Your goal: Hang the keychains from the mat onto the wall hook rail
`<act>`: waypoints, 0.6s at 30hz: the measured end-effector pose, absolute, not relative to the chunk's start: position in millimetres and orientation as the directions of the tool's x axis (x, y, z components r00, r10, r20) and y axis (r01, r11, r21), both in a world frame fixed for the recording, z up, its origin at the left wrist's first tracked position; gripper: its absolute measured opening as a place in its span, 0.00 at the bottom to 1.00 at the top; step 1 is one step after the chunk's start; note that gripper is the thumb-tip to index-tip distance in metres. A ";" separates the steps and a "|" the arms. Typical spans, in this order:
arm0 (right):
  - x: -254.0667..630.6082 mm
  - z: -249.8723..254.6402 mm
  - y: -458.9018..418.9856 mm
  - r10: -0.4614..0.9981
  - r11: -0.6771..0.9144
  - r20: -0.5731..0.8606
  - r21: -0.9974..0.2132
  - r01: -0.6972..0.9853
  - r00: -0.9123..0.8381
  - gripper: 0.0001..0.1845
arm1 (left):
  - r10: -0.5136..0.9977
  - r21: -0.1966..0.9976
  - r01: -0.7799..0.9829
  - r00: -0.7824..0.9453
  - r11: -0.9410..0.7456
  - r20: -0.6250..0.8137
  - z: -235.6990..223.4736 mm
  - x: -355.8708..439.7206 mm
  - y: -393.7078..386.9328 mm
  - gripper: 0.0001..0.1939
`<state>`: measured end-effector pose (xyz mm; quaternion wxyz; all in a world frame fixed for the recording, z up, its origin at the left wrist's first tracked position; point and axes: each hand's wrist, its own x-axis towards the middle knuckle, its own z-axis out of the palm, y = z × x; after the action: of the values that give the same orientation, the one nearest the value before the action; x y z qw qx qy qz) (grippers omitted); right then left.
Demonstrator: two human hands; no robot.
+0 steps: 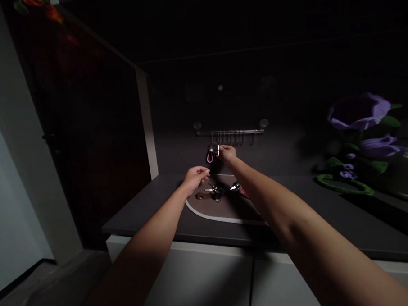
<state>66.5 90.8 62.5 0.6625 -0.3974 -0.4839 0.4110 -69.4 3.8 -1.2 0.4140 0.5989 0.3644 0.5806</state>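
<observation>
My right hand (228, 153) is raised at the hook rail (230, 132), its fingers pinched around a key ring with a bright metal piece (218, 150), just below the left-hand hooks. Beside it a pink strap loop (209, 156) hangs from the rail. Lower and to the left, my left hand (195, 178) hovers over the mat's edge with thumb and fingers drawn together; whether anything is between them I cannot make out. Beneath the hands, several keys (210, 189) and a brown fob (203, 196) lie on the rounded mat (223, 213). Some red item (243, 193) is partly hidden behind my right forearm.
The mat lies on a dark countertop (135, 208) above white cabinet doors (209, 270). At the right stand purple flowers (379, 146) with a green ring base (344, 189). A dark door (88, 131) is at the left. Light is dim.
</observation>
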 end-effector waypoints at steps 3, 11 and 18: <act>70.6 60.5 85.4 0.954 0.271 0.239 -0.945 -0.185 0.179 0.06 | 0.918 0.920 -0.045 0.062 -0.390 0.392 -1.3 -69.6 3.9 0.15; 87.5 45.3 56.0 0.975 0.193 0.175 -0.972 -0.134 0.134 0.07 | 0.930 0.932 -0.008 0.071 -0.362 0.362 -4.5 -68.5 5.5 0.10; 102.0 31.6 20.1 0.983 0.184 0.183 -0.983 -0.028 0.013 0.05 | 0.939 0.925 0.161 0.081 -0.343 0.334 15.6 -58.8 3.2 0.02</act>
<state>102.0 20.1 31.6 0.5538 -0.4471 -0.5340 0.4564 -58.8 3.2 15.6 0.3738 0.6331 0.4346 0.5202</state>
